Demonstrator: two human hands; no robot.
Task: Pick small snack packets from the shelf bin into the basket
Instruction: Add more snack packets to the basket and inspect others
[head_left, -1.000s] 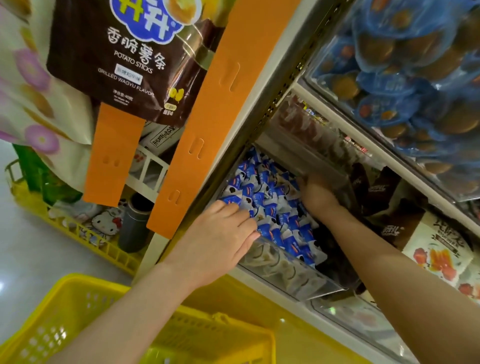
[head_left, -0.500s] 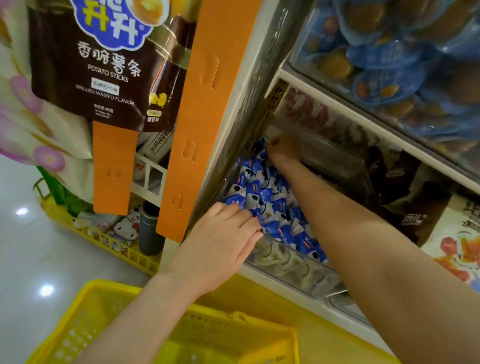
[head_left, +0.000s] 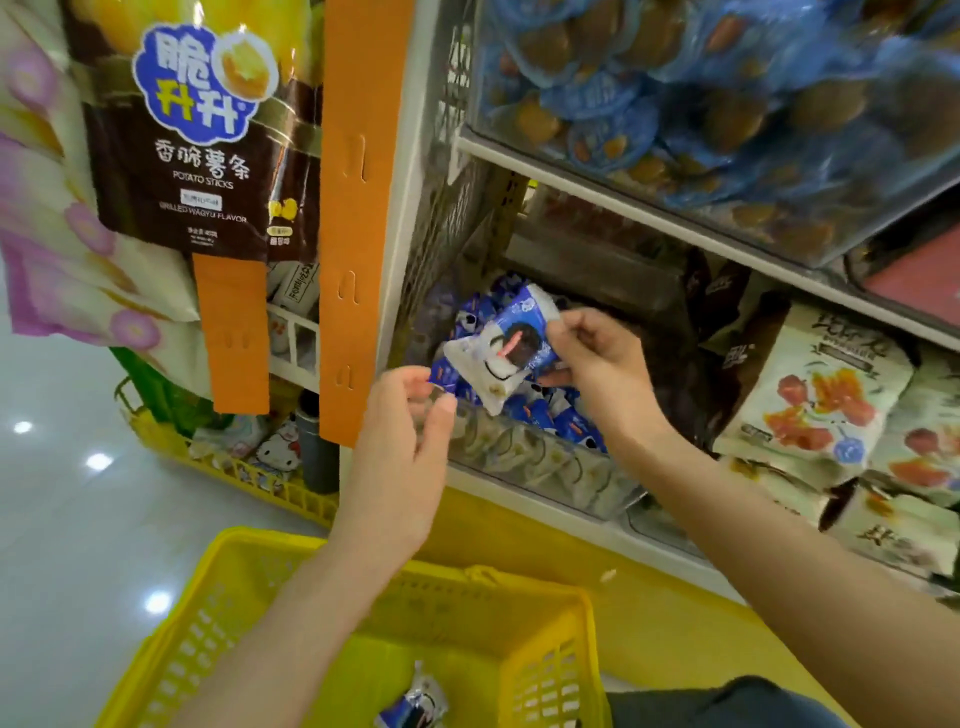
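Observation:
My right hand (head_left: 597, 364) pinches a small blue-and-white snack packet (head_left: 498, 353) and holds it above the clear shelf bin (head_left: 545, 467), which is full of the same blue packets (head_left: 566, 421). My left hand (head_left: 410, 436) hovers just left of the held packet, fingers loosely curled, its fingertips close to a blue packet corner; whether it holds anything is unclear. The yellow basket (head_left: 545, 670) sits below both hands, with one blue packet (head_left: 415, 706) lying inside it.
An orange strip (head_left: 358, 208) and a hanging potato-sticks bag (head_left: 202, 130) are on the left. The upper shelf holds blue-wrapped snacks (head_left: 727, 104). White fruit-print bags (head_left: 826, 400) fill the right. A second yellow basket (head_left: 249, 473) stands on the floor at left.
My right hand has come out from the back of the bin, now holding a packet above it. My left hand has lifted off the bin's front edge toward the packet.

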